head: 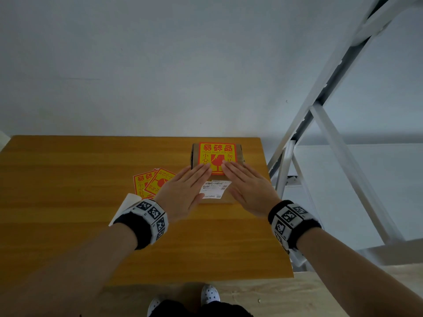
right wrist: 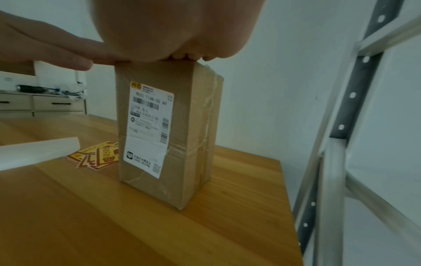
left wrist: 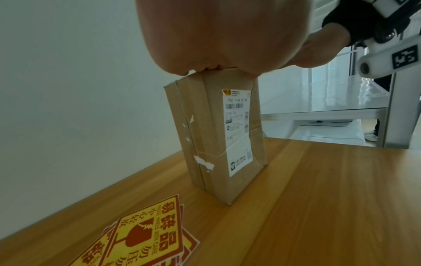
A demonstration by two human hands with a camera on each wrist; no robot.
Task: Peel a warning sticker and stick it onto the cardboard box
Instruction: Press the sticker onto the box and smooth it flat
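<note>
A brown cardboard box (head: 239, 154) stands upright on the wooden table (head: 68, 202). A red and yellow warning sticker (head: 217, 152) lies flat on its top face. My left hand (head: 183, 191) and right hand (head: 247, 188) both lie flat with straight fingers, pressing the sticker's near edge. The box (left wrist: 216, 144) carries a white shipping label (left wrist: 238, 129) on its near side, also visible as the label (right wrist: 148, 129) on the box (right wrist: 182, 126) in the right wrist view. The palms hide the box top in both wrist views.
Spare warning stickers (head: 148, 183) lie on the table left of the box, seen again as stickers (left wrist: 141, 239). A white backing sheet (head: 128, 202) sits by my left wrist. A white metal rack (head: 332, 110) stands to the right of the table. The wall is close behind.
</note>
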